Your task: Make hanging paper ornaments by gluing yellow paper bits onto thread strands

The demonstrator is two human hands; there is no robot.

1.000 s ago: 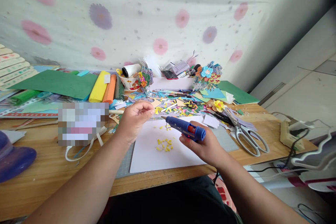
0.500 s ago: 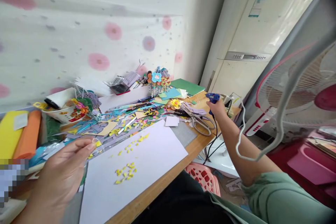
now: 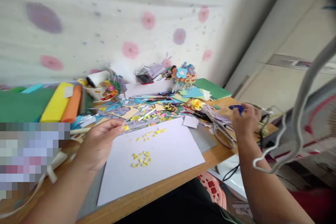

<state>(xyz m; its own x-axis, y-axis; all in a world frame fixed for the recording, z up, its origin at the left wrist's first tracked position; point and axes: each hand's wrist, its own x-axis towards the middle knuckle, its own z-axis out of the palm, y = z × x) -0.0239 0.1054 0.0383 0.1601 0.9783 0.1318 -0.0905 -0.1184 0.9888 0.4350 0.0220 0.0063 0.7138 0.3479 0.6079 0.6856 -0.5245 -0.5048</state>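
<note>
While our left hand [image 3: 101, 140] pinches a yellow scrap [image 3: 126, 127] over the white sheet [image 3: 157, 157], our right hand [image 3: 244, 122] grips the blue glue gun [image 3: 236, 107] at the cluttered counter's [image 3: 147, 196] far edge, beside the scissors [image 3: 223, 134].

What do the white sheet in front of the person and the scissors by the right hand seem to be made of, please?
The white sheet looks like matte paper or thin card: flat, dull, with crisp straight edges. The scissors seem to have pale grey plastic handle loops; motion blur hides the blades, which are probably metal.
</note>
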